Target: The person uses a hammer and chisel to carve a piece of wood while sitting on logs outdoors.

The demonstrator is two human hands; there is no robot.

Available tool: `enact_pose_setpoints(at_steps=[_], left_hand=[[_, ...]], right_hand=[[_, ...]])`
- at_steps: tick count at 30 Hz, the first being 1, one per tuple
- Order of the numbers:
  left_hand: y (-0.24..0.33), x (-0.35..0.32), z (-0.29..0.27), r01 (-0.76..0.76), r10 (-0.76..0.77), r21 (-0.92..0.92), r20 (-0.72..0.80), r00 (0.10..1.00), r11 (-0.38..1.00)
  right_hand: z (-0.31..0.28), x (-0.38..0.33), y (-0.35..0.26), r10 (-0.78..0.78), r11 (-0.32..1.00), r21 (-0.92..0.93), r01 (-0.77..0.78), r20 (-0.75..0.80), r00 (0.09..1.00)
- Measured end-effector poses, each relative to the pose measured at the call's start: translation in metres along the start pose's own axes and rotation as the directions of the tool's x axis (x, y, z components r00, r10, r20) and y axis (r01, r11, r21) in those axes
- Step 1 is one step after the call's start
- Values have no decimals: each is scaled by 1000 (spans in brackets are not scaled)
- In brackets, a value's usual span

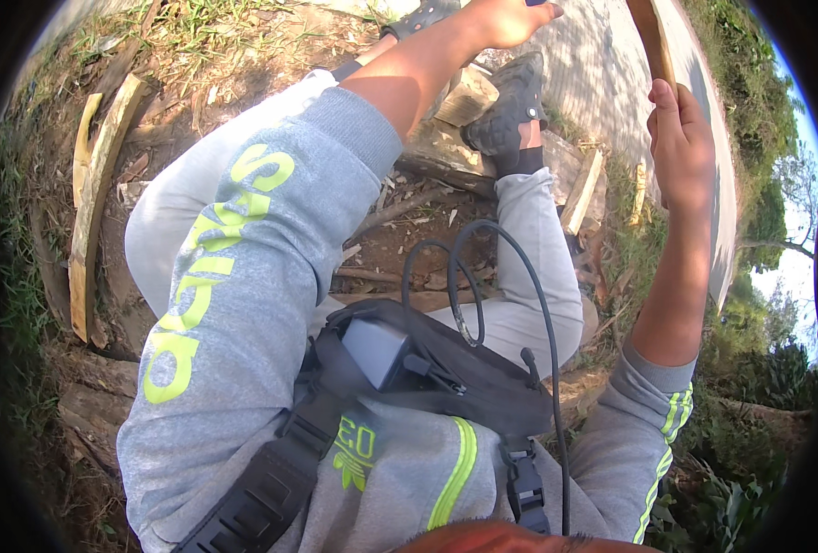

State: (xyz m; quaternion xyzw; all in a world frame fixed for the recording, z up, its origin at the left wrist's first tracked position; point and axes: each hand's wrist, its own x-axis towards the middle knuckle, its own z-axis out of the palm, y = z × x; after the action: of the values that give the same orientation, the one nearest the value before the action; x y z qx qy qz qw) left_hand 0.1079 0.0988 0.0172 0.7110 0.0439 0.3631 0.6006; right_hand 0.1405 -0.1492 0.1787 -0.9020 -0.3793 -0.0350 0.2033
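Observation:
Raised at the top of the view, my left hand (510, 22) is closed, its fingers partly cut off by the upper edge. A small dark blue bit of something shows beside its thumb, too little to name. On the right, my right hand (680, 138) grips the lower end of a long piece of split wood (654, 44), thumb along it. That piece stands up out of the hand, and its far end leaves the picture. Between my feet, below my left hand, sit a cut wood block (469, 96) and a log (448, 152).
Split wood pieces lie at the left (103, 207); another split piece (582, 192) lies right of my leg. My feet wear black clogs (510, 106). A black bag (464, 373) with a looping cable (531, 281) sits at my waist. Wood chips litter the soil; a paved road (602, 88) runs beyond.

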Motion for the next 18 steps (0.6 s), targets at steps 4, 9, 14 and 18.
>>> enact_pose_setpoints(at_steps=[4,9,14,18], left_hand=[[-9,5,-1,-45,47,-41,53,997,998],[-14,6,2,-96,95,18,16,995,995],[-15,7,5,-38,35,75,40,999,996],[-20,9,12,-167,169,77,-12,986,983]], right_hand=[[11,-2,-4,68,995,69,-68,3,998],[9,3,-2,65,995,71,-64,-2,998],[-1,14,7,47,997,-70,-43,56,997],[9,2,-2,64,996,-55,-65,-24,998]])
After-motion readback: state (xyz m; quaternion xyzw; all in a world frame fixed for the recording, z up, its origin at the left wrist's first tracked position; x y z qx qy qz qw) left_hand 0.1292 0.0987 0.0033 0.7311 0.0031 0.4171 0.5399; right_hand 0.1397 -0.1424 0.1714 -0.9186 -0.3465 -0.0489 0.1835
